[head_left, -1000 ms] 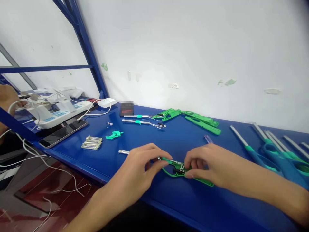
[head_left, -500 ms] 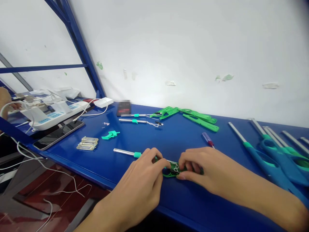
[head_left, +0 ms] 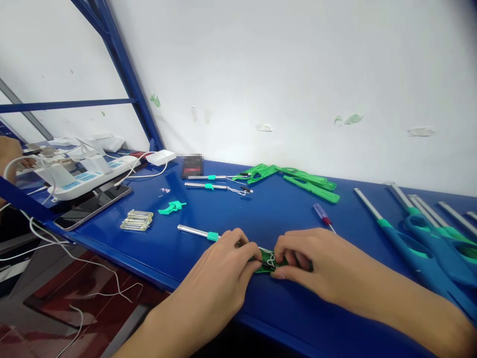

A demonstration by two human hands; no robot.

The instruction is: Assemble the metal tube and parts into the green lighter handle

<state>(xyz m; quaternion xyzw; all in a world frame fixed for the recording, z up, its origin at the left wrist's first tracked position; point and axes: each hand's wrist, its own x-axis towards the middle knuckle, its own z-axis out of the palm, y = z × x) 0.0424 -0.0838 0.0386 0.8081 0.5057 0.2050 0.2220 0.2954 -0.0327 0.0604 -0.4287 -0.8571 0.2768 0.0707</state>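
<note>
Pinching the left part of the green shell (head_left: 267, 256), the left hand (head_left: 219, 271) would do best to steady it lightly, while the right hand (head_left: 316, 258), pinching its right part, spares the looped wires (head_left: 272, 259). Between both sets of fingertips lies the shell, nearside.

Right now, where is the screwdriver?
In the head view, the screwdriver lies on the blue table, just beyond the right hand, nearer than the green casings.
</note>
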